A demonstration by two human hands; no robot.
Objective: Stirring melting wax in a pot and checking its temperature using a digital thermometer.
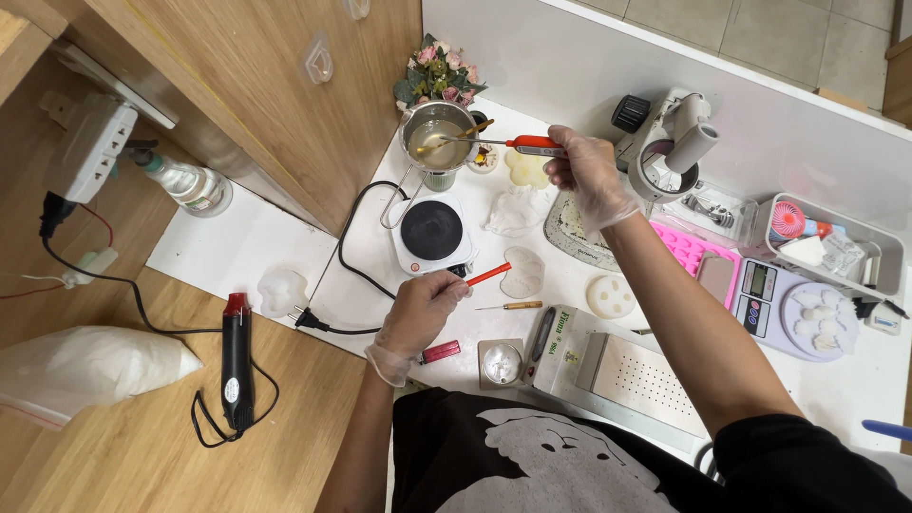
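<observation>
Gloved right hand point(587, 176) grips a probe thermometer point(518, 144) dipped into the metal pot point(437, 133); left hand point(423, 309) pinches what looks like a red stick point(488, 275).

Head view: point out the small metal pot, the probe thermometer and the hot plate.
small metal pot point(439, 142): head view, on the pale liquid inside it.
probe thermometer point(534, 145): head view, on its red handle.
hot plate point(432, 229): head view, on the black round heating disc.
</observation>
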